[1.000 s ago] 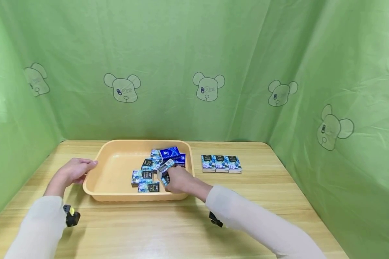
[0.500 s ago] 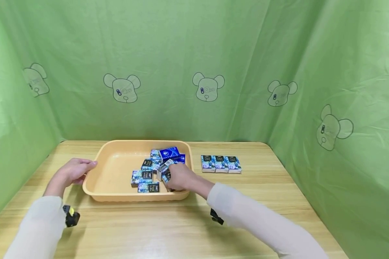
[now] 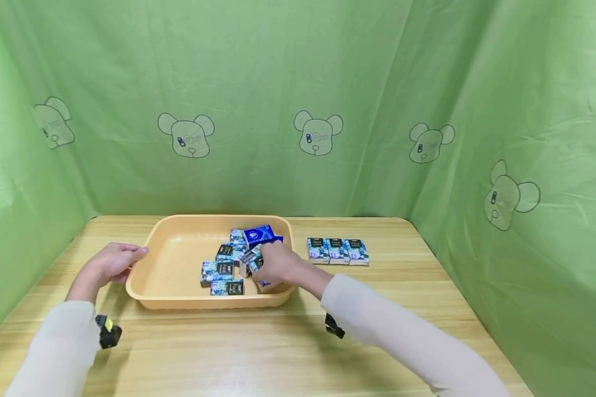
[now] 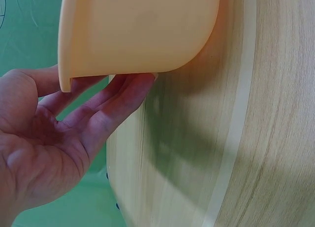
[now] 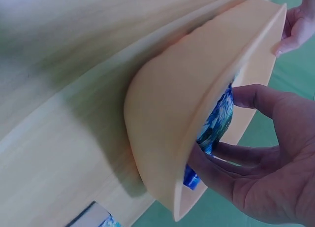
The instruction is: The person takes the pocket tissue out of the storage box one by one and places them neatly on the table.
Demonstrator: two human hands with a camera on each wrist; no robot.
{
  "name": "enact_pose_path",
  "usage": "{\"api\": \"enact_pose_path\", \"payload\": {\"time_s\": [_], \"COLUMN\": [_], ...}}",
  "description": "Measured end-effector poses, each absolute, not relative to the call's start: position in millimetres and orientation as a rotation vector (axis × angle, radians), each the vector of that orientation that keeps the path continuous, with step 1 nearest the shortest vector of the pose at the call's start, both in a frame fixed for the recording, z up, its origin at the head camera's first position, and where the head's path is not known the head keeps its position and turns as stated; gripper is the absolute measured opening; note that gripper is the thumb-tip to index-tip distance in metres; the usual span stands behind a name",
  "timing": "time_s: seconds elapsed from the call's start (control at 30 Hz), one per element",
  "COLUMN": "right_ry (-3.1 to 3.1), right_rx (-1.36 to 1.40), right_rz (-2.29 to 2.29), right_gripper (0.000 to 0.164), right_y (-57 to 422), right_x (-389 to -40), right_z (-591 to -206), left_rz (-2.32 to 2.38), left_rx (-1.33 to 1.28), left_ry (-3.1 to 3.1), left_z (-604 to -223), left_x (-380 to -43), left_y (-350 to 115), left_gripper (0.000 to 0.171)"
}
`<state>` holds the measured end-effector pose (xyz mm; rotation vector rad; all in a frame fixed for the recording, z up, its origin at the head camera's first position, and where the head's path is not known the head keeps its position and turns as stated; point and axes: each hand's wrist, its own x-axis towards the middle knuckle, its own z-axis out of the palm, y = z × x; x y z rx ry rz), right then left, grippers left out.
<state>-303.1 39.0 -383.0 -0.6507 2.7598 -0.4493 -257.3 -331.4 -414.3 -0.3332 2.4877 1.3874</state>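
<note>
head view: a shallow tray [image 3: 174, 278] stands on a wooden counter [image 3: 213, 353], left of centre in the frame. the left grip [image 3: 111, 262], at the frame's left, clasps the tray by its rim, thumb uppermost and fingers beneath. the right grip [image 3: 278, 263], near the frame's centre, pinches a floral packet [image 5: 219, 119] between thumb and fingers; this packet is at the tray's right end, partly hidden by the grip. loose packets [image 3: 217, 271] lie to its left, with a blue packet [image 3: 259, 235] above. right of centre, a row of three packets [image 3: 338, 251] rests on the counter. the step in hand appears to be picking one packet from the jumble; the next move would call for a lift clear of the rim, the tray held steady.
</note>
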Motion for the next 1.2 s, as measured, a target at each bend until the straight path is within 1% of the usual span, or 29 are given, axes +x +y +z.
{"api": "enact_pose_path", "payload": {"time_s": [0.3,0.4,0.57,0.9,1.0,1.13,1.2], "right_ry": [2.794,2.804,2.839,2.901,2.909,2.918,2.933], "right_rx": [-0.652,-0.646,-0.626,-0.577,-0.541,-0.471,-0.444], "right_rz": [-0.455,-0.468,-0.488,-0.492,-0.484,-0.479,-0.488], "right_gripper": [0.049,0.048,0.036,0.033,0.043,0.065,0.069], "right_y": [48,52,61,86,94,105,113], "right_x": [-312,-315,-321,-334,-338,-345,-348], "right_z": [-369,-364,-357,-351,-349,-346,-347], "left_rz": [1.361,1.37,1.364,1.345,1.341,1.333,1.331], "left_rx": [-0.33,-0.335,-0.338,-0.347,-0.344,-0.334,-0.331], "left_ry": [2.497,2.489,2.49,2.5,2.502,2.506,2.506], "left_z": [-414,-414,-415,-415,-414,-414,-415], "left_x": [-258,-258,-258,-259,-259,-259,-259], "left_y": [-331,-331,-332,-333,-333,-333,-333], "left_gripper": [0.067,0.067,0.067,0.067,0.067,0.067,0.068]}}
